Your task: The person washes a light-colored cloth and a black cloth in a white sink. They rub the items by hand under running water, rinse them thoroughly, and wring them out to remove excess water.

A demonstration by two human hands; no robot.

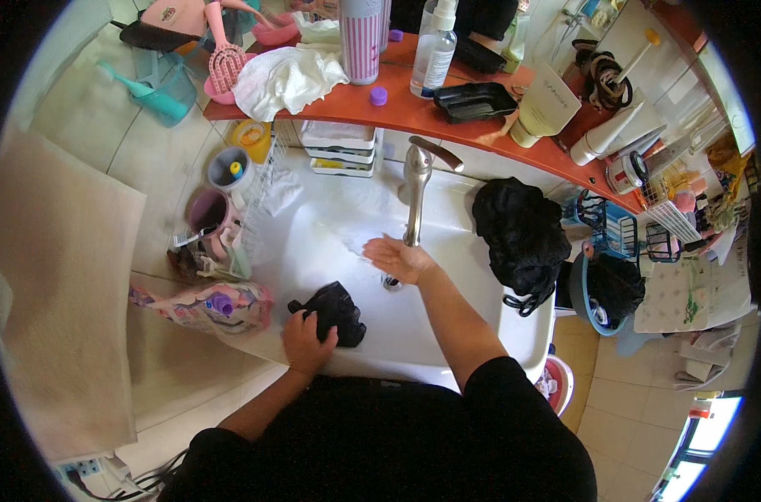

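Note:
At the front left of the white sink (397, 335), my left hand (307, 343) grips the near left edge of a wet-looking black cloth garment (340, 311), its fingers closed on it. The garment lies crumpled on the basin's surface. Just below the spout of the silver faucet (416, 188), my right hand (399, 258) is open, fingers stretched to the left and palm turned up, with nothing in it. Part of the drain (390, 283) shows beneath that hand. A bundle of black clothing (523, 234) rests on the sink's right rim.
A patterned pouch with a purple cap (221, 303) stands at the sink's left edge. Cups (211, 211) and a wire rack line the left side. Above the faucet runs a red shelf (380, 109) crowded with bottles and tubes. A blue basin (583, 293) holds dark cloth at right.

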